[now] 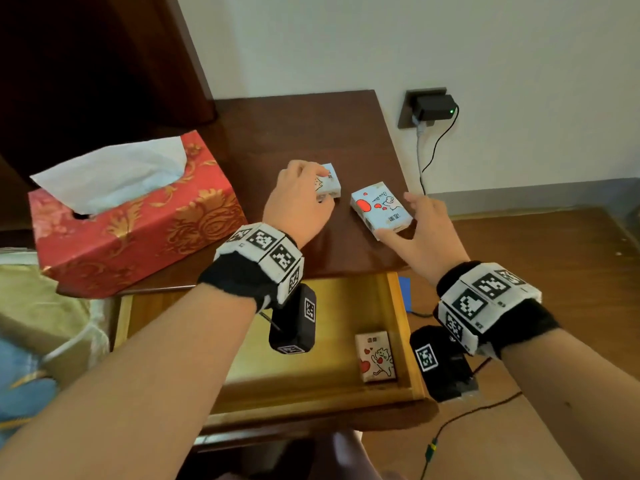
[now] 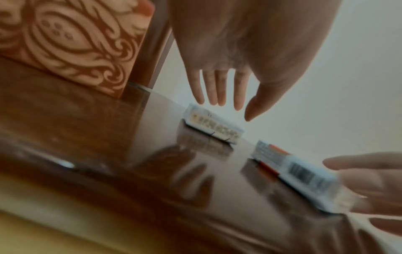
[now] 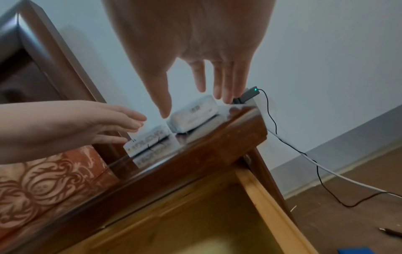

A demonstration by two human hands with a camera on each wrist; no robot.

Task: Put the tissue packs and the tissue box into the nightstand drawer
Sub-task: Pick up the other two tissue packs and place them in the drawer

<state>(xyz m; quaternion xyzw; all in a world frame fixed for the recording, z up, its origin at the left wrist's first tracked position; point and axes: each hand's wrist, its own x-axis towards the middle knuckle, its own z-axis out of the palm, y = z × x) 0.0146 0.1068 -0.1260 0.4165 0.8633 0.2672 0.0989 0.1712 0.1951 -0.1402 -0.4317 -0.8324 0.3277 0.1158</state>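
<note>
On the dark brown glossy wooden counter of the nightstand two small pale blue tissue packs with cartoon prints lay near each other, toward 1 o'clock from the middle of the top. The left hand was over the smaller-looking tissue pack, its fingers straight and pointing down, just above the pack, with the thumb apart from them; if they touched it, I could not tell. The right hand was spread around the second tissue pack, the thumb at its near end and the fingers at its far side, not closed on it. The red tissue box with gold ornaments, a white tissue standing out of it, stood at 9 o'clock on the counter. Below, at 6 o'clock, the light yellow wooden drawer was pulled out, and a beige tissue pack with a cat picture lay inside at its right side.
</note>
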